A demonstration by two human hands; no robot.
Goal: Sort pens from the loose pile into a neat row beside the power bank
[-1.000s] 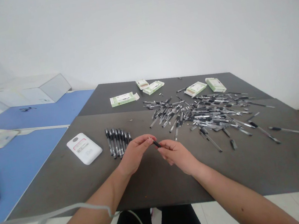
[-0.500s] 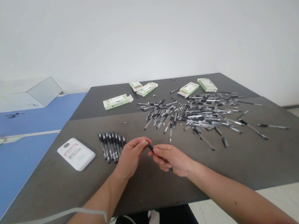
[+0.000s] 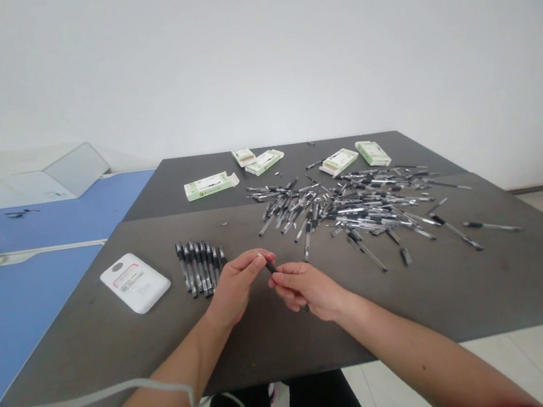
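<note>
A pen with a black grip (image 3: 271, 267) slants between my two hands over the near middle of the table. My right hand (image 3: 311, 287) is closed around its barrel, and the rear end shows below the fingers. My left hand (image 3: 237, 286) pinches at the pen's front end with thumb and forefinger; a small pale spot shows there, too small to name. Just beyond my left hand lies a row of several capped pens (image 3: 201, 267), side by side, partly hidden by that hand.
A loose heap of clear-barrelled pens (image 3: 368, 207) spreads over the table's right half. Green-and-white pen boxes (image 3: 211, 185) lie farther back. A white flat device (image 3: 135, 283) is at left, and a pale cable (image 3: 140, 382) crosses the front left edge.
The view has shifted slightly, moving the table things a little left. Both hands keep hold of the pen, with only small finger movement at its front end.
</note>
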